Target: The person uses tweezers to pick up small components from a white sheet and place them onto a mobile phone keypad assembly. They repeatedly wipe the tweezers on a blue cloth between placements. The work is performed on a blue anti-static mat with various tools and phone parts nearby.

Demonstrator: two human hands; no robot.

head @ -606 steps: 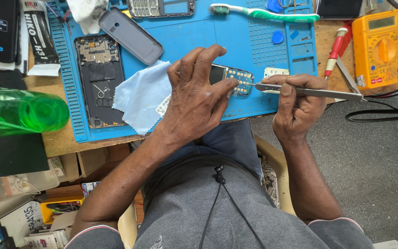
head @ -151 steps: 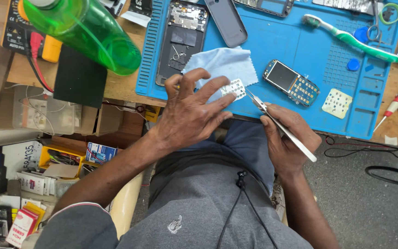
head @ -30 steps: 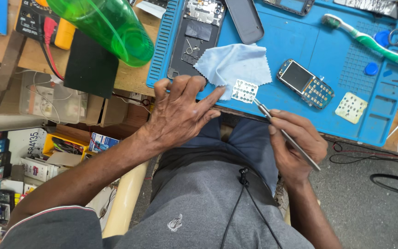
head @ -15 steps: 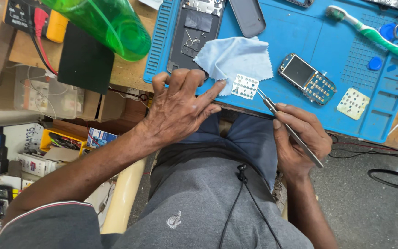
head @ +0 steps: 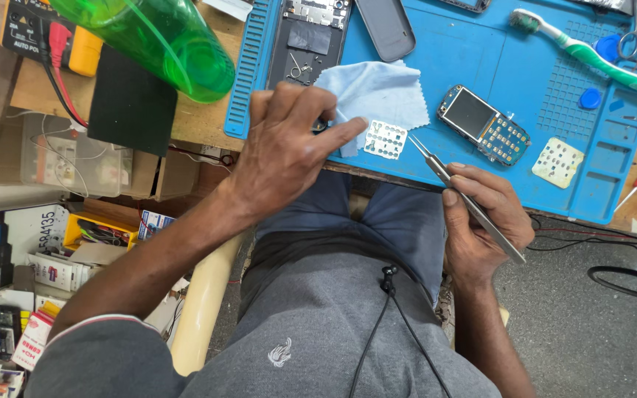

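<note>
A small white keypad membrane [head: 385, 139], dotted with round contacts, lies flat just beyond the left hand's [head: 287, 151] fingertips. Slim metal tweezers [head: 466, 200] lie slanted in the right hand [head: 484, 225], tips closed and pointing at the membrane, just short of it.

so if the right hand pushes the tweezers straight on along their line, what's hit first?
Probably the small white keypad sheet: the tweezers in the right hand point up-left at its right edge, tips just short of it. The blue cloth lies beyond.
</note>
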